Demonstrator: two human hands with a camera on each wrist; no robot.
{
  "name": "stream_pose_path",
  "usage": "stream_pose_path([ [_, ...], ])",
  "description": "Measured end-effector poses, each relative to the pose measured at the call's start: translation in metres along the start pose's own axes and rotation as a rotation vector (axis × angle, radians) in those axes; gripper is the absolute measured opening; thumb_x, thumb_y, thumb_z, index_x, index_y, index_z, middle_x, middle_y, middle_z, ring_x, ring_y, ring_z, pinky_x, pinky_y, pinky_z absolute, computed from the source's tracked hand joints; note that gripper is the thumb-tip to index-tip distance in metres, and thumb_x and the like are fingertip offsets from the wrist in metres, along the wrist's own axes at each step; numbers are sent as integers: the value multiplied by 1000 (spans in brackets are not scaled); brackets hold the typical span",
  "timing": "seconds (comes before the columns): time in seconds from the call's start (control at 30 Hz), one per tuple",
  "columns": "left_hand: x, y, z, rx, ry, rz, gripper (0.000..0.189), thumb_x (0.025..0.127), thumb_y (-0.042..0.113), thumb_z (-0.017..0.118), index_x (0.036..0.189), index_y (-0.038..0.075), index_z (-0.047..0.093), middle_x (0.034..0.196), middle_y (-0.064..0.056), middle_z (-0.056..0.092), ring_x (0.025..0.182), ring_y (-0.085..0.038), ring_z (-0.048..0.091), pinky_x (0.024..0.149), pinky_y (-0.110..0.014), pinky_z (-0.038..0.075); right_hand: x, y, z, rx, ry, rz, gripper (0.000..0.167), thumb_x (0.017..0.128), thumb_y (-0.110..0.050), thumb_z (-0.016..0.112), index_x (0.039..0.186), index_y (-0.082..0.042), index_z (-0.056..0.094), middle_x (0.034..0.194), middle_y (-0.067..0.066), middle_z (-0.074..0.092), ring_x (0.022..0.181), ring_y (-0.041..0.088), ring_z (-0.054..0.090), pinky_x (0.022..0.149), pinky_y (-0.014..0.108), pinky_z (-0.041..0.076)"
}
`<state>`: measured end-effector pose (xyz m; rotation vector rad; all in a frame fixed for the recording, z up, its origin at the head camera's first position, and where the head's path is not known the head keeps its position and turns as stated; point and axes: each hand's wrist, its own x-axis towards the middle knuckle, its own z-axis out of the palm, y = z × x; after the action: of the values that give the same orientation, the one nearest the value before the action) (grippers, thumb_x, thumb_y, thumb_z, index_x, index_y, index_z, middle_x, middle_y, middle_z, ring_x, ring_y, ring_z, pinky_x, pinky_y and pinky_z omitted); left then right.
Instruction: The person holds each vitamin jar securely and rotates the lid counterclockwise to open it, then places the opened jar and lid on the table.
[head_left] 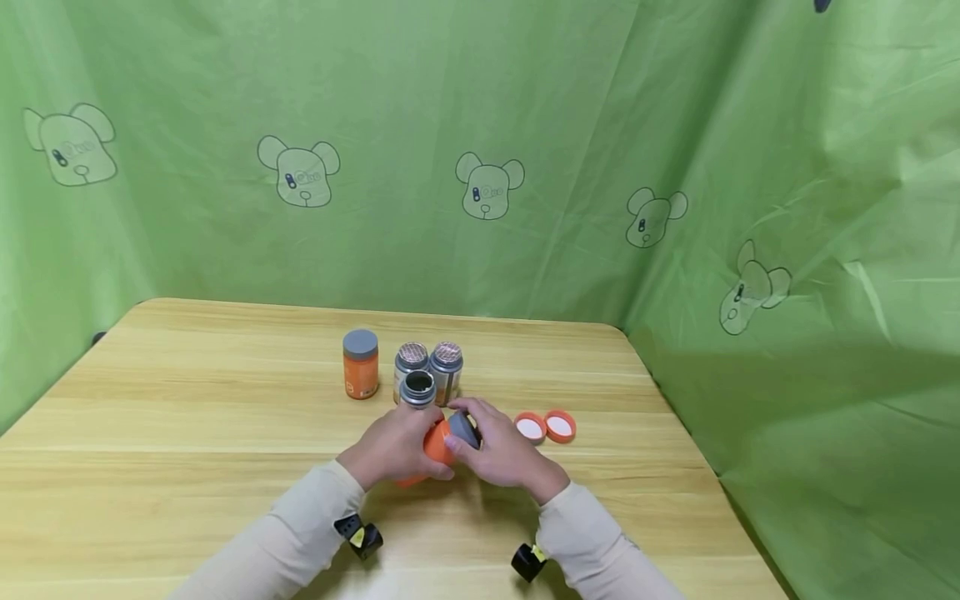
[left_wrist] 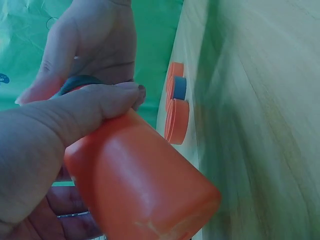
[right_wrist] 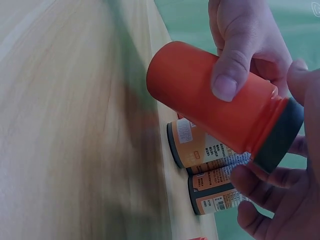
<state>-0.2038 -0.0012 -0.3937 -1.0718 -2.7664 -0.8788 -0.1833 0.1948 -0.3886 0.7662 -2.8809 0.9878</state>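
Note:
My left hand (head_left: 393, 447) grips an orange plastic jar (right_wrist: 200, 90), tilted above the table with its top toward the right. At its mouth sits a dark grey screw lid (right_wrist: 280, 135); part of the neck shows beside it in the right wrist view. The fingers and thumb of my right hand (head_left: 504, 450) hold that lid by its edge. Just beyond my left hand stands a jar with an uncovered dark mouth (head_left: 417, 388). Behind it are two labelled jars (head_left: 412, 357) (head_left: 447, 357) with silvery tops.
An upright orange jar (head_left: 361, 371) with a grey lid stands at the back left. Right of my right hand, a grey-and-orange lid (head_left: 530, 428) and an orange lid (head_left: 560, 427) lie with white insides up. Green curtains (head_left: 480, 100) border the wooden table (head_left: 187, 400).

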Motion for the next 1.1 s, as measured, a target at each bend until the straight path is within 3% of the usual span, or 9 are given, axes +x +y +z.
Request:
stream_pose_path([
  [0.3,0,0,-3,-6,-20,-20,56,64,37,90,102,7,61,89,1,56,75,-14,55,67,-31,48,1,0,-1,49,-10,15,50,97,-43,54,135,-10,48,126,7,56,100,20,56,85,41,47],
  [0.8,-2,-1,-3,-13,-34,-45,56,64,36,90,103,8,61,88,1,57,74,-14,54,66,-32,47,-1,-2,-4,53,1,2,46,98,-39,55,133,-11,49,124,6,56,100,19,55,83,38,47],
  [1.0,-4,-4,-4,-10,-21,-61,55,63,37,89,101,10,60,86,1,57,73,-14,54,66,-32,47,-2,1,-7,97,33,-29,41,98,-31,57,131,-9,50,106,7,58,79,17,55,68,32,48],
  [1.1,-6,-5,-6,-17,-9,-62,55,63,36,89,102,10,60,85,0,57,71,-14,54,65,-33,46,-3,6,-8,120,59,-28,38,97,-25,59,130,-8,50,107,8,58,74,16,54,63,31,48],
])
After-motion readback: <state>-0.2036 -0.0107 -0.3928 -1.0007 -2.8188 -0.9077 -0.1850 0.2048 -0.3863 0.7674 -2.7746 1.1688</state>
